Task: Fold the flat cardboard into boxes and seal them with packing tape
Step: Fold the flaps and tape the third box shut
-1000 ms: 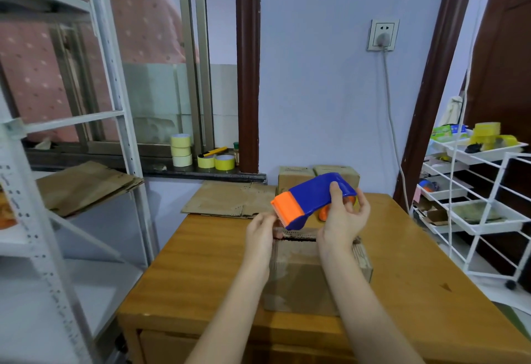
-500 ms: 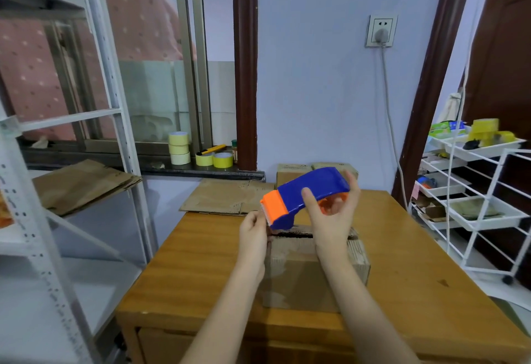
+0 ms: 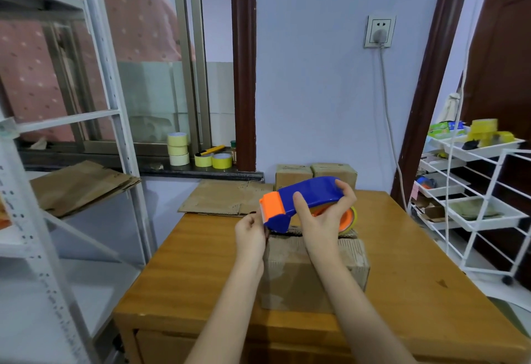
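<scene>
Above the box (image 3: pixel 313 271) on the table (image 3: pixel 186 271), the light, rigid dispenser (image 3: pixel 298 202) is gripped by the curled right hand (image 3: pixel 324 220), best held at its blue body, while the left hand (image 3: pixel 250 231) seems pinched at the tape end.

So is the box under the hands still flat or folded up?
Folded up. The cardboard box stands on the wooden table with upright sides, beneath the tape dispenser.

Bare table (image 3: pixel 201 271) left of box (image 3: pixel 293 277)
</scene>
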`<state>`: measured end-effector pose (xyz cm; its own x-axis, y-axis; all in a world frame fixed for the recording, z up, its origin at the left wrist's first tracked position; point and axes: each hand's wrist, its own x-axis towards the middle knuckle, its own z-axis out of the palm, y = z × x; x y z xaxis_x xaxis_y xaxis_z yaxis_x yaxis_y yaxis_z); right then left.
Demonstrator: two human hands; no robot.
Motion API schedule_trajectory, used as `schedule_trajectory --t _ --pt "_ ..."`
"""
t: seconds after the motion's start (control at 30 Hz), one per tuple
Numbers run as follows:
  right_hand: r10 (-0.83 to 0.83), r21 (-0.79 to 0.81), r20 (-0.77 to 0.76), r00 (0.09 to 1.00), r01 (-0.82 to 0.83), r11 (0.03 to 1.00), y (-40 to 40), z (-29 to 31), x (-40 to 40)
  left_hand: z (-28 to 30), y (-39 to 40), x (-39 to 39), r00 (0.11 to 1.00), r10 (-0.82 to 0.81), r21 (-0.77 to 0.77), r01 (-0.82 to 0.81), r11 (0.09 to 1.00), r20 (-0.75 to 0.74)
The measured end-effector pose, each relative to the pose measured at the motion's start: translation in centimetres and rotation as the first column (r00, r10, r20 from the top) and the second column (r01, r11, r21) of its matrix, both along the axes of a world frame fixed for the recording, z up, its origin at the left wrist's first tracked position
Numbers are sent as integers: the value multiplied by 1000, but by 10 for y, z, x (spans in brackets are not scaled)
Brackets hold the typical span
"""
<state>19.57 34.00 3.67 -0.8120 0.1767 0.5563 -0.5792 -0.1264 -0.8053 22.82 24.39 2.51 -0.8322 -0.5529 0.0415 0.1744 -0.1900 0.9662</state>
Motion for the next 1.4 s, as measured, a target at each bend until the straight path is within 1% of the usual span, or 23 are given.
schedule_trajectory --t 0.1,0.23,0.33,0.47,0.63,0.73,0.8,0.83,0.87,0.9,0.93,1.0,1.07,1.1,1.17,1.3,1.4 --pt "-8 -48 22 1000 9 999 1 0 -1 -1 0 -2 999 16 -20 -16 1000 35" --pt "-30 -66 14 999 31 997 0 4 0 2 4 -4 998 55 -59 -53 997 28" --pt "-35 -75 13 999 36 997 3 4 0 2 5 -13 996 86 -142 -80 987 36" --pt "-4 14 13 1000 4 1000 4 3 4 -8 6 -21 985 155 -226 -134 965 78" --pt "10 38 34 999 -12 999 6 7 5 -9 6 -16 986 160 -301 -136 944 53" --pt "-5 67 52 999 2 998 6 11 9 -8 4 -16 986 152 -310 -125 942 64" --pt "-20 66 68 997 15 998 14 12 6 -9 -9 -14 976 193 -307 -154 939 101" --pt "-33 55 73 997 29 998 22 12 3 -10 -19 -10 971 203 -299 -158 941 129" --pt "-54 49 65 996 51 998 30 13 -2 -8 -28 -7 973 181 -287 -134 948 145" --pt "-70 58 48 996 67 996 37 14 -7 -4 -36 -4 980 131 -267 -88 960 149" --pt "-73 73 33 997 70 995 41 14 -11 1 -41 -1 987 75 -215 -43 976 143" --pt "-83 58 38 996 81 995 44 12 -14 14 -44 4 993 -41 -10 42 999 114" --pt "-116 19 61 991 115 993 42 9 -17 24 -39 7 982 -177 186 162 969 67" --pt "-130 -5 70 989 130 991 41 6 -19 26 -34 10 972 -230 231 212 950 56" --pt "-154 -38 89 984 158 987 43 1 -26 25 -26 13 962 -268 237 248 939 58" --pt "-141 15 93 986 140 990 44 0 -28 17 -19 9 983 -177 206 163 965 53" --pt "-128 59 105 986 122 991 44 -1 -21 8 -22 6 989 -100 115 87 990 113"
